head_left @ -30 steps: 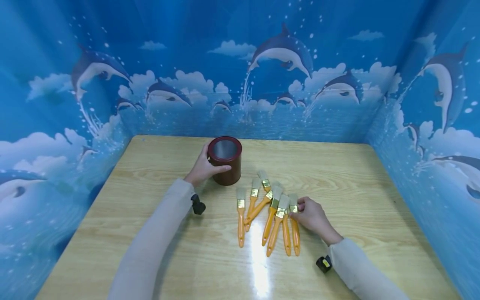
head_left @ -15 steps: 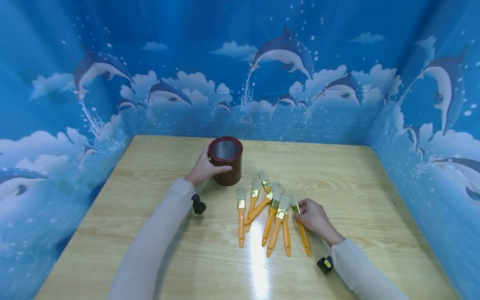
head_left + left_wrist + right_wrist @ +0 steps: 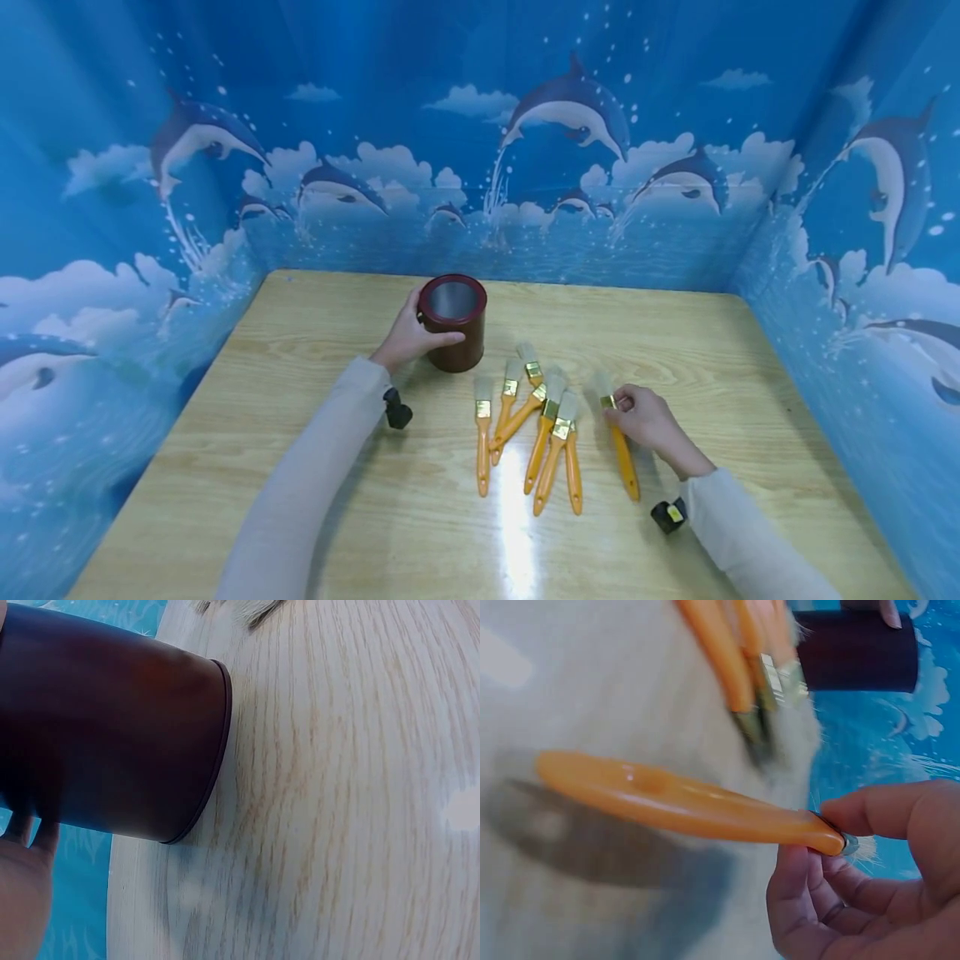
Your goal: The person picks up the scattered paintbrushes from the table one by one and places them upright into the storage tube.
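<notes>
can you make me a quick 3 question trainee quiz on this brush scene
1. True or false: the left hand grips the cup.
2. What does the right hand pinch? A) cup B) brush C) nothing
3. Fill in: the other brushes lie on the ____.

Key:
1. true
2. B, a brush pinched near its ferrule, apart from the rest
3. table

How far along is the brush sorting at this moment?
Done: nothing; the red cup, gripped by the left hand, looks empty. In hand: the right hand pinches one brush at its ferrule, apart from the pile. Left: six brushes on the table.
</notes>
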Available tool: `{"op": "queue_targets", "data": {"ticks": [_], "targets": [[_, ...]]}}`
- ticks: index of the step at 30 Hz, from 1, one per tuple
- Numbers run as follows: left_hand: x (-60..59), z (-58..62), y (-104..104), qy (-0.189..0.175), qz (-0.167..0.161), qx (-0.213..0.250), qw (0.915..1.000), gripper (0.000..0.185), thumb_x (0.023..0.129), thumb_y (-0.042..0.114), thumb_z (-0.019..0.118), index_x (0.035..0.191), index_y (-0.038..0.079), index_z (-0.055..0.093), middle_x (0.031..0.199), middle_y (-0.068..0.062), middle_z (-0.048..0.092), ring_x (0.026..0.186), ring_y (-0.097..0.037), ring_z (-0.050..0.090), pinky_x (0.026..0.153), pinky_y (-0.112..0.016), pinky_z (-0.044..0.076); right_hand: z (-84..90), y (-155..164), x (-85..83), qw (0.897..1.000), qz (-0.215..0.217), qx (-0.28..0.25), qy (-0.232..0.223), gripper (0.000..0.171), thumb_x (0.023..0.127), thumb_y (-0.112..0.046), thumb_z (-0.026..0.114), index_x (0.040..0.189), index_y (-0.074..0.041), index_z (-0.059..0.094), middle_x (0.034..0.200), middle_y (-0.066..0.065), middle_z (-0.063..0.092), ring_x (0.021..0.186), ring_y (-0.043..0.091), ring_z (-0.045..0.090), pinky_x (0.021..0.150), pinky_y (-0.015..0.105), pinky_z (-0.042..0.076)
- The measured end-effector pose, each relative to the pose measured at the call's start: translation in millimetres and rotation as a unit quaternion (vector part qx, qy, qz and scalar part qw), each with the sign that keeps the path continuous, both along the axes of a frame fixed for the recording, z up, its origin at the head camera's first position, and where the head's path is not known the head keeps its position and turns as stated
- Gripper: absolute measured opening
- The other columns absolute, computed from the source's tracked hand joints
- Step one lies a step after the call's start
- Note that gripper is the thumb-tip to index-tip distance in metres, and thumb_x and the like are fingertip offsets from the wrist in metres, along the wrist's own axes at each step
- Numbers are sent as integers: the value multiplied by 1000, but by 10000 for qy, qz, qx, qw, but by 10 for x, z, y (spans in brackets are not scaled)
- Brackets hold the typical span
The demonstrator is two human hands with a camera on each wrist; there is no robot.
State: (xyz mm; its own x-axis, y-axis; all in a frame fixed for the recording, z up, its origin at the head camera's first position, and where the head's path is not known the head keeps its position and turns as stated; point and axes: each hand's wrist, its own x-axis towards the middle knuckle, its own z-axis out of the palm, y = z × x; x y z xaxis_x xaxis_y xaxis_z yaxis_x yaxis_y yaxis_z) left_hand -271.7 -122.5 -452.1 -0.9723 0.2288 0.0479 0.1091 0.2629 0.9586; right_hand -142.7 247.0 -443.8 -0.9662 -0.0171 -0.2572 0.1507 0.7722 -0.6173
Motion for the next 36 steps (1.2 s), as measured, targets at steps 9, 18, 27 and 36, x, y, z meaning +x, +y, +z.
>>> {"op": "queue_targets", "data": {"ticks": [9, 18, 27, 36], "targets": [[-1, 21, -3, 25, 4, -71, 10000, 110, 67, 43, 87, 152, 20, 20, 151, -4, 33, 136, -27, 33, 106, -54, 37, 377, -85, -236, 9982, -143, -546, 202, 37, 94, -21, 57, 119, 6, 53, 109, 22, 58, 84, 28, 64, 71, 39, 56], [-2, 24, -1, 22, 53, -166, 9998, 112, 66, 44, 87, 152, 20, 20, 151, -5, 33, 136, -27, 34, 106, -54, 37, 728, -355, -508, 9910, -253, -974, 883, 31, 95, -26, 59, 105, 3, 61, 104, 18, 64, 87, 27, 68, 75, 37, 57], [4, 31, 1, 35, 36, -91, 9999, 110, 66, 43, 87, 151, 21, 22, 149, -3, 34, 135, -25, 35, 105, -53, 38, 1084, -797, -690, 9728, -349, -1673, 1561, 33, 93, -30, 63, 109, -1, 64, 104, 15, 65, 93, 27, 66, 80, 38, 56], [-5, 14, -1, 102, 64, -123, 9999, 110, 64, 45, 88, 151, 21, 23, 149, -3, 35, 135, -26, 35, 104, -52, 40, 1292, -1232, -819, 9427, -259, -2234, 2462, 31, 92, -30, 66, 104, -2, 66, 99, 12, 66, 91, 21, 63, 80, 34, 55]]}}
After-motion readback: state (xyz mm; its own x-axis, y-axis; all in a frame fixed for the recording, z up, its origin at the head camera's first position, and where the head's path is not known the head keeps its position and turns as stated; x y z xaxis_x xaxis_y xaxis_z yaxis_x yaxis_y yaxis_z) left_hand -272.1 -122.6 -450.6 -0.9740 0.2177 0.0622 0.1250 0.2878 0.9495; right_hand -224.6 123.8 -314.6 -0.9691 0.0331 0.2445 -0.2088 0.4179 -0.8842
